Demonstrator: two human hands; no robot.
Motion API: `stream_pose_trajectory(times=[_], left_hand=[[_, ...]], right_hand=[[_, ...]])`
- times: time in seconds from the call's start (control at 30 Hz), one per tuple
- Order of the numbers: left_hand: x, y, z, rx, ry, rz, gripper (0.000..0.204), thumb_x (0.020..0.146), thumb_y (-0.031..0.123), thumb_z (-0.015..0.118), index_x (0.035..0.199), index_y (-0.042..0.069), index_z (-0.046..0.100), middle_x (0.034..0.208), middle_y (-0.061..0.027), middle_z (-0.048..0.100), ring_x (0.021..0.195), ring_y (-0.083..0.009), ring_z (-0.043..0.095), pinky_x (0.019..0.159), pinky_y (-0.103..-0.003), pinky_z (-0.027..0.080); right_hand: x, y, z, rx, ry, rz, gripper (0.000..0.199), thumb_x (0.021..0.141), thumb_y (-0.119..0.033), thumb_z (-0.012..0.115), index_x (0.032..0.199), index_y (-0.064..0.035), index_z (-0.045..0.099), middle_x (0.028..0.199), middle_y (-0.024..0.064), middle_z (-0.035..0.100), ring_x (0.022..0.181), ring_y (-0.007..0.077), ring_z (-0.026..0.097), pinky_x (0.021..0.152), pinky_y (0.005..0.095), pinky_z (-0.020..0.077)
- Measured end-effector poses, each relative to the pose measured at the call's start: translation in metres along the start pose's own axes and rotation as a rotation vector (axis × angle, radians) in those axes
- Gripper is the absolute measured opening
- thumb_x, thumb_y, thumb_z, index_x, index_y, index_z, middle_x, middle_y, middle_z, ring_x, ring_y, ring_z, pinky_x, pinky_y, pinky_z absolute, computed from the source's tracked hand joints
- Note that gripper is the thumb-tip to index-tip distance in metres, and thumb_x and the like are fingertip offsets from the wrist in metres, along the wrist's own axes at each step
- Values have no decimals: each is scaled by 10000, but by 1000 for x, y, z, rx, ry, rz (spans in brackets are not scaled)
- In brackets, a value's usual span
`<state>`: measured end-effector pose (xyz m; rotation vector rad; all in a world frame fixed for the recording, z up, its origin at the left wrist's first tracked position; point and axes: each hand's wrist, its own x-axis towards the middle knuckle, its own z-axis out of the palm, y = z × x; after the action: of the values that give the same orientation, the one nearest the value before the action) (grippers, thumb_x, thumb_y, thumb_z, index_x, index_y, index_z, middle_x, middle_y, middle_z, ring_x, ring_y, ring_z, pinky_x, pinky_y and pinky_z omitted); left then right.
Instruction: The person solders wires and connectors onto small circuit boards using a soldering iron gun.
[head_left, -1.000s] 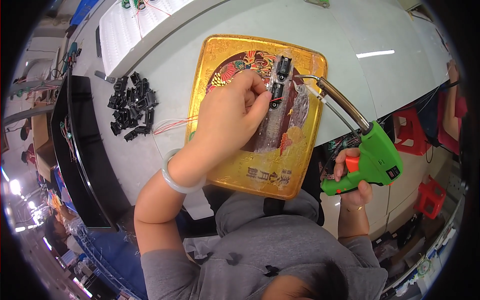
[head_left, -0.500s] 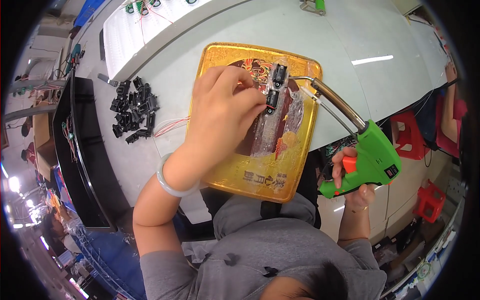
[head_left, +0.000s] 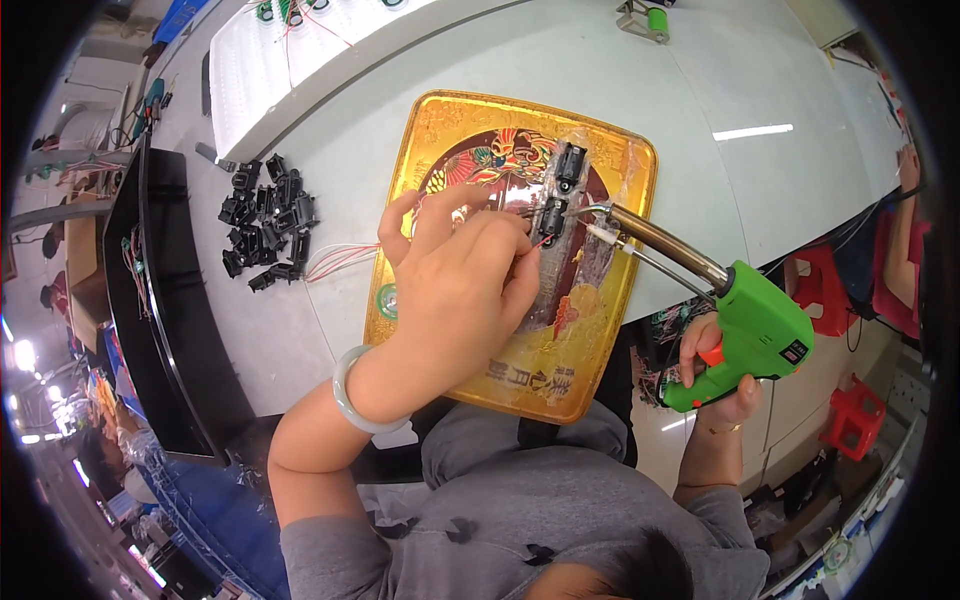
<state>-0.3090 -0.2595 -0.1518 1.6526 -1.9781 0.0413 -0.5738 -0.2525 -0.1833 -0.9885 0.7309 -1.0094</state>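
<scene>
A green soldering gun with an orange trigger is gripped in my right hand. Its bent metal tip reaches in from the right, close to a small black rectangular part. A second such part sits just beyond it, both on the gold tin with a dark red printed middle. My left hand is over the tin, thumb and finger pinched on a thin red wire at the nearer part's end. The fingers partly hide that wire. A round green piece shows beside my left wrist.
Several black parts lie heaped left of the tin, with red and white wires nearby. A white foam tray stands at the far left, a black bin nearer. A green spool on a stand is at the back.
The tin has shifted slightly right and nearer in view. The soldering tip has moved from the far black part to the nearer one, and my left hand has drawn slightly nearer to me.
</scene>
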Motion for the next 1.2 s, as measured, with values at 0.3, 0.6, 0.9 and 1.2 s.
stream_pose_trajectory(times=[0.3, 0.6, 0.9, 1.2], left_hand=[[1, -1, 2, -29, -29, -36, 149, 646, 91, 650, 686, 118, 509, 737, 32, 567, 900, -201, 516, 874, -423, 241], [0, -2, 4, -19, -5, -18, 162, 637, 97, 645, 694, 121, 494, 708, 19, 525, 857, -195, 512, 872, -426, 242], [1, -1, 1, -15, -60, -62, 127, 648, 100, 659, 662, 118, 534, 765, 43, 605, 930, -207, 517, 880, -409, 241], [1, -1, 2, -23, -50, -59, 130, 641, 92, 663, 662, 116, 536, 759, 41, 605, 923, -208, 520, 875, -406, 248]], right_hand=[[9, 3, 4, -50, 48, -8, 512, 736, -514, 495, 741, -3, 466, 601, 78, 440, 465, 121, 398, 381, 199, 324], [12, 3, 2, -41, -4, -2, 484, 761, -481, 481, 743, 3, 469, 594, 77, 445, 455, 122, 394, 387, 202, 317], [12, 5, 2, -25, -14, -9, 478, 767, -469, 479, 755, 9, 467, 598, 80, 450, 456, 124, 398, 392, 202, 319], [12, 7, 0, -24, 28, 27, 479, 751, -480, 489, 732, -1, 470, 581, 76, 446, 445, 121, 396, 396, 200, 322]])
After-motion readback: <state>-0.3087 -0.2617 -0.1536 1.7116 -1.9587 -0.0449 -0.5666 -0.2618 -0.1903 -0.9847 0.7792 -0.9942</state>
